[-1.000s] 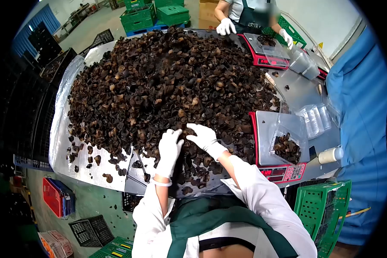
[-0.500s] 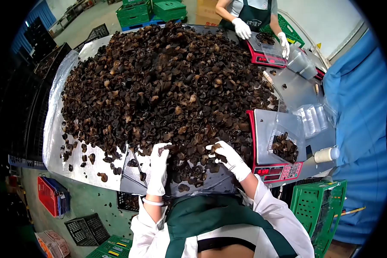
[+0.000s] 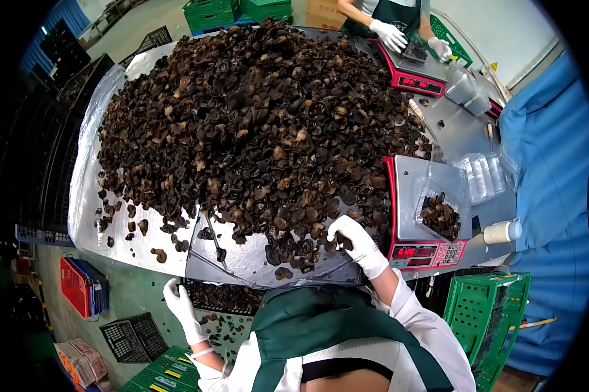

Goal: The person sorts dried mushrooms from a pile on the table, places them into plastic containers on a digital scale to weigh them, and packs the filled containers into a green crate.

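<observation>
A large heap of dark brown wood ear mushrooms covers much of the metal table. My right hand, in a white glove, is curled at the heap's near edge, and dark mushroom shows under its fingers. My left hand, also gloved, is off the table's front edge, thumb and fingers apart with nothing seen in them. Beside it, below the table edge, is a black crate with mushrooms. A clear plastic box of mushrooms sits on the red scale right of my right hand.
Across the table a co-worker's gloved hands are at a second red scale. Clear empty boxes and a white roll lie at the right. A green crate stands right of me, black crates on the floor at left.
My left hand has moved from the heap, left and down past the table's front edge, and its fingers have opened. My right hand has shifted slightly right, still at the mushrooms.
</observation>
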### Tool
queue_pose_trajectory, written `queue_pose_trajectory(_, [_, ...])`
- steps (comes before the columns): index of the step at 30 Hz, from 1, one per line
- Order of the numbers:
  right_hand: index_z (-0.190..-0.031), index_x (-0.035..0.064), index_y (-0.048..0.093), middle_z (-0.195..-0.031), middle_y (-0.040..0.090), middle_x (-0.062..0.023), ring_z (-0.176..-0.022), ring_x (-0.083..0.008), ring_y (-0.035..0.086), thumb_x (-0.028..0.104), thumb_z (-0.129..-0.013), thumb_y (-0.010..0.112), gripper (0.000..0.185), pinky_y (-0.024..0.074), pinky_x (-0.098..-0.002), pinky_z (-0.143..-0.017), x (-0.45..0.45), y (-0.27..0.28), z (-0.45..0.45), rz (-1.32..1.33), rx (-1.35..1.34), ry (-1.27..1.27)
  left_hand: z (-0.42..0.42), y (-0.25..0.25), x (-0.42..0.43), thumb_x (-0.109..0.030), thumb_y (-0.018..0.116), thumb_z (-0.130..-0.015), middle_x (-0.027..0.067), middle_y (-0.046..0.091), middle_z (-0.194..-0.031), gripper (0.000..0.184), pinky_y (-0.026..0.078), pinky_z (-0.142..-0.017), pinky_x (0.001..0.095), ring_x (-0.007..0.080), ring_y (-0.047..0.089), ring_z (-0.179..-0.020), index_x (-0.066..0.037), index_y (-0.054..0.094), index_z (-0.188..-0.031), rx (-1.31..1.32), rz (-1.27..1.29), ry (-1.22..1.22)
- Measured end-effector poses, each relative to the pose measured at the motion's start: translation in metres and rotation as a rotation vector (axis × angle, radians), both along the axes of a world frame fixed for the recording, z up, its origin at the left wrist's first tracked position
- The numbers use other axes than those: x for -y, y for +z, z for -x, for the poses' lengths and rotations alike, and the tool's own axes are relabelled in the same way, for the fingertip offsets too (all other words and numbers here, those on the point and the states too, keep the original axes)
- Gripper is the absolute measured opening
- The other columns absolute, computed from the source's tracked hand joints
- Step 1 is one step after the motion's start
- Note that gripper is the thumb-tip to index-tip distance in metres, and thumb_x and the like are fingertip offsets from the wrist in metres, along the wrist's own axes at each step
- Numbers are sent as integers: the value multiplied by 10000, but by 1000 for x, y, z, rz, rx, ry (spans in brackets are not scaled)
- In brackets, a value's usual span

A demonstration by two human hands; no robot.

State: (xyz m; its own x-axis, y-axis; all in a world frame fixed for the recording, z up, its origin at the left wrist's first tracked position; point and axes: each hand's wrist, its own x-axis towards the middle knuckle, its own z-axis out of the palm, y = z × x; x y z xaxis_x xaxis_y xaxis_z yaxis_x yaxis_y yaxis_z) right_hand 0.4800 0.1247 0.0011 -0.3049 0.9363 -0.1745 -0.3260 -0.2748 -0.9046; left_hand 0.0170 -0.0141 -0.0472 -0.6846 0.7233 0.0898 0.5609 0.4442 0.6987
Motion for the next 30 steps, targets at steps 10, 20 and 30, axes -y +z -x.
queue_pose_trajectory(10, [-982, 137, 594, -896, 541, -106, -823, -283, 607, 264, -789, 657, 239, 501, -391, -680, 1, -24, 63, -652, 1400, 387, -171, 49, -111, -56, 629, -744, 80, 644, -992, 280, 474, -770, 364, 270, 592, -901, -110, 674, -1014, -243, -248, -952])
queue_pose_trajectory(20, [-1059, 57, 582, -1039, 657, -79, -734, -106, 599, 178, -953, 508, 178, 475, -237, -570, -1, -13, 4, 135, 30, 208, -201, 7, -136, -121, 599, -869, 52, 647, -882, 87, 459, -694, 313, 187, 587, -773, -56, 641, -908, 578, -180, -636])
queue_pose_trajectory(30, [-1228, 124, 537, -948, 601, 8, -695, -85, 559, 315, -1010, 416, 314, 461, -219, -565, 14, -2, 50, 329, -137, 146, -225, 82, -113, -104, 623, -849, 56, 636, -857, 123, 480, -681, 271, 187, 600, -748, -47, 641, -957, 288, -240, -817])
